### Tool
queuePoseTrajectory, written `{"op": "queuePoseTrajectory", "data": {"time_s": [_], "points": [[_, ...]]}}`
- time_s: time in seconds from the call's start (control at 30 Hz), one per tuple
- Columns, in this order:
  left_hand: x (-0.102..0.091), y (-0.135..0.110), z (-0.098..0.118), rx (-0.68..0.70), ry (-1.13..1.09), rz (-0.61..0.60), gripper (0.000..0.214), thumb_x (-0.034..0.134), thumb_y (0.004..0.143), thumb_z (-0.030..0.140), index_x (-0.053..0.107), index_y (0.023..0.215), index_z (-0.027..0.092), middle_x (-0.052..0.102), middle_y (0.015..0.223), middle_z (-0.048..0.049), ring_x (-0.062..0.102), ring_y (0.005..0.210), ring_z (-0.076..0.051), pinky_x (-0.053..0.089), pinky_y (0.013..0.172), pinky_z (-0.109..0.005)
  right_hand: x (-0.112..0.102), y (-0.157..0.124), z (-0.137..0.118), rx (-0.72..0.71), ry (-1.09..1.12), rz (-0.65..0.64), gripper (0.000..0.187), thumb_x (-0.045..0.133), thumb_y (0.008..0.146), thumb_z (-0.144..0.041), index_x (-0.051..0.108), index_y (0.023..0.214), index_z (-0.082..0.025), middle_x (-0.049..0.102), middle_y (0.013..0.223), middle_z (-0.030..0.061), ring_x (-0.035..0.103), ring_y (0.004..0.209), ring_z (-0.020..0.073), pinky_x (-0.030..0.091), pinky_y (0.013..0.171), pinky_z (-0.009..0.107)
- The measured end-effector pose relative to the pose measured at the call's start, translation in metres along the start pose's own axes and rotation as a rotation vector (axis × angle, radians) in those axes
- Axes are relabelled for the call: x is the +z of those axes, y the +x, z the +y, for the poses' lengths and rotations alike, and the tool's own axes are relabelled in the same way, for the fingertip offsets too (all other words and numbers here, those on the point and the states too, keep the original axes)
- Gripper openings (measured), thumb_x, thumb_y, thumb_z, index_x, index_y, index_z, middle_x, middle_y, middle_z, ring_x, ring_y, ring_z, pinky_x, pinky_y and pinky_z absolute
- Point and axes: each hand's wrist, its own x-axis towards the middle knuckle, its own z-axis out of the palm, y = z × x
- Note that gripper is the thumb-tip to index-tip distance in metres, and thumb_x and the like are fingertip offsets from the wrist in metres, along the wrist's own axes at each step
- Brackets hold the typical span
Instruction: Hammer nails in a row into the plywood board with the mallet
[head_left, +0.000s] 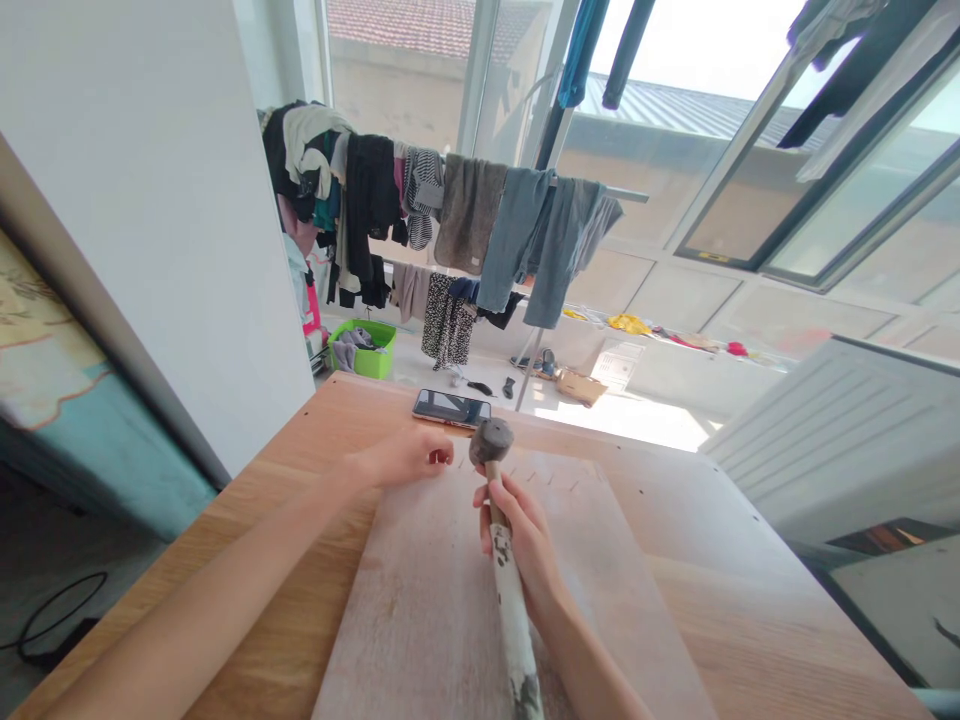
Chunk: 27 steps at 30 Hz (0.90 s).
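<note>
My right hand (517,535) is wrapped round the pale wooden handle of a mallet (491,445), whose dark round head stands raised above a pale wooden board (420,600). My left hand (412,455) rests at the board's far left corner with its fingers pinched together near the surface; what they pinch is too small to make out. Several small nails or marks (547,478) run in a row along the board's far edge. The board lies on a light wooden table (720,580).
A phone (451,407) lies flat near the table's far edge. Beyond it stand a clothes rack (480,215) hung with laundry and a green basket (363,348) on the floor. A white wall (150,200) is on the left, a radiator (840,440) on the right.
</note>
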Motion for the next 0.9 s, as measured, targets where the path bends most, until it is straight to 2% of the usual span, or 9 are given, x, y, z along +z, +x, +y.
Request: {"op": "queuePoseTrajectory", "data": {"time_s": [0.17, 0.3, 0.53, 0.77, 0.9], "points": [[0.008, 0.001, -0.022, -0.045, -0.159, 0.037, 0.015, 0.065, 0.079, 0.022, 0.067, 0.091, 0.014, 0.063, 0.077, 0.0002, 0.055, 0.069, -0.013, 0.044, 0.064, -0.023, 0.001, -0.002, 0.001, 0.006, 0.035, -0.013, 0.043, 0.071, 0.086, -0.059, 0.064, 0.085, -0.016, 0.058, 0.066, -0.0036, 0.043, 0.039, 0.0030, 0.026, 0.038, 0.017], [0.008, -0.001, -0.024, -0.040, -0.220, 0.051, 0.015, 0.066, 0.080, 0.027, 0.071, 0.087, 0.014, 0.064, 0.077, -0.0001, 0.054, 0.070, -0.013, 0.043, 0.065, -0.023, 0.005, -0.003, 0.001, 0.029, 0.084, -0.033, 0.042, 0.071, 0.087, -0.057, 0.067, 0.105, -0.018, 0.064, 0.083, -0.0011, 0.045, 0.042, 0.0023, 0.026, 0.038, 0.016], [0.011, 0.000, -0.029, -0.041, -0.301, 0.107, 0.015, 0.070, 0.081, 0.029, 0.076, 0.083, 0.015, 0.073, 0.082, -0.0029, 0.060, 0.075, -0.014, 0.045, 0.072, -0.025, 0.011, -0.002, 0.004, 0.069, 0.128, -0.083, 0.041, 0.070, 0.090, -0.054, 0.066, 0.115, -0.022, 0.067, 0.093, 0.0008, 0.047, 0.044, 0.0019, 0.025, 0.037, 0.016], [0.016, 0.001, -0.033, -0.004, -0.371, 0.124, 0.016, 0.072, 0.081, 0.030, 0.075, 0.080, 0.015, 0.074, 0.083, -0.0045, 0.064, 0.079, -0.016, 0.048, 0.074, -0.026, 0.015, 0.003, 0.009, 0.068, 0.120, -0.155, 0.036, 0.067, 0.092, -0.055, 0.064, 0.104, -0.021, 0.068, 0.101, 0.0024, 0.049, 0.044, 0.0012, 0.026, 0.036, 0.016], [0.017, 0.001, -0.034, 0.021, -0.398, 0.113, 0.016, 0.070, 0.082, 0.028, 0.075, 0.082, 0.013, 0.075, 0.086, -0.0052, 0.065, 0.081, -0.017, 0.049, 0.075, -0.026, 0.015, 0.005, 0.012, 0.056, 0.090, -0.181, 0.038, 0.066, 0.093, -0.055, 0.064, 0.111, -0.022, 0.070, 0.102, 0.0034, 0.050, 0.044, 0.0021, 0.026, 0.036, 0.016]]}}
